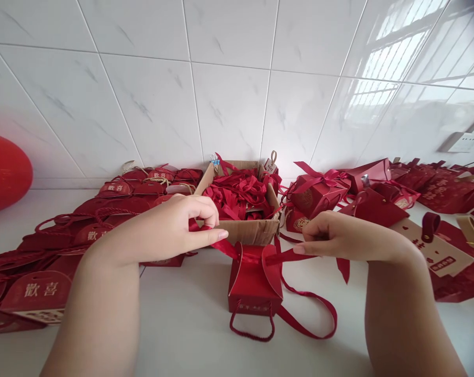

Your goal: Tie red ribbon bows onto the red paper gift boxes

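Observation:
A small red gift box (pixel 254 283) with a cord handle stands on the white table in front of me. Red ribbon (pixel 247 256) runs through the top of the box and comes out on both sides. My left hand (pixel 189 225) pinches one end of it, left of the box. The other end is pinched between thumb and fingers of my right hand (pixel 327 238), to the right. Both ends look drawn outward, away from the box. More ribbon lies in a loop on the table beside the box's right side.
Behind the gift box is a cardboard box (pixel 248 233) full of red ribbons. Rows of red gift boxes (pixel 36 293) fill the left; more boxes and bags (pixel 452 256) crowd the right. A red rounded object (pixel 4 173) sits far left, a tiled wall (pixel 229 104) behind.

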Action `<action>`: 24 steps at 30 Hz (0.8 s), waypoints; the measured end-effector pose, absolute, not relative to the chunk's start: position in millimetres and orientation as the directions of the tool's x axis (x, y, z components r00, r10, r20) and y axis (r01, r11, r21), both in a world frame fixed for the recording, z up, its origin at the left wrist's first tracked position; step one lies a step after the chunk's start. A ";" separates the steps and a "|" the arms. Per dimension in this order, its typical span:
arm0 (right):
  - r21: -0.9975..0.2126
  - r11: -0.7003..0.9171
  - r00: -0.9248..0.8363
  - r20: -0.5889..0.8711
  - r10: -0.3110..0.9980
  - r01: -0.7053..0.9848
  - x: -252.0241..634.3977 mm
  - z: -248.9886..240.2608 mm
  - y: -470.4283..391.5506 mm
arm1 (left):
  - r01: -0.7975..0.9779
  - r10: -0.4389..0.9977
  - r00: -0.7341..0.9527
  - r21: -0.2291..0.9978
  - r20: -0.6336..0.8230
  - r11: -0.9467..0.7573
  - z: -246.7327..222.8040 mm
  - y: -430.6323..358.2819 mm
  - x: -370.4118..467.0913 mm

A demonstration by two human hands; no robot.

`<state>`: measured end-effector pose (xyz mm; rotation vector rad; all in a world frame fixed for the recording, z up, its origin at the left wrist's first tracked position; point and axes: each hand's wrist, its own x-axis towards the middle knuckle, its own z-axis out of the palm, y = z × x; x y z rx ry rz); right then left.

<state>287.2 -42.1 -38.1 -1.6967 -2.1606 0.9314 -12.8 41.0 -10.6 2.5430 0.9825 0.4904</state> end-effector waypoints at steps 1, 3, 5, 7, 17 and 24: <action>-0.678 0.152 -0.352 -0.168 0.921 0.720 287.3 -34.9 -44.2 | 0.574 0.699 0.699 0.463 0.153 -0.675 -9.3 39.8 -12.4; -0.796 0.192 -0.446 -0.108 0.888 0.575 286.2 -28.7 -47.3 | 0.601 0.703 0.708 0.465 0.069 -0.650 -6.5 38.5 -12.1; -0.870 0.209 -0.484 -0.038 0.874 0.446 284.4 -24.8 -48.0 | 0.585 0.696 0.716 0.493 0.057 -0.643 -3.9 38.7 -12.5; -0.919 0.211 -0.480 0.027 0.877 0.334 283.2 -24.5 -46.0 | 0.543 0.669 0.742 0.543 0.048 -0.641 -1.3 39.7 -13.0; -0.966 0.253 -0.357 0.252 0.899 -0.044 278.6 -34.2 -35.4 | 0.282 0.641 0.744 0.782 0.188 -0.556 5.7 35.9 -15.1; -0.967 0.161 -0.374 0.227 0.899 -0.199 277.4 -37.2 -33.4 | 0.215 0.687 0.674 0.818 0.271 -0.533 3.9 36.9 -14.5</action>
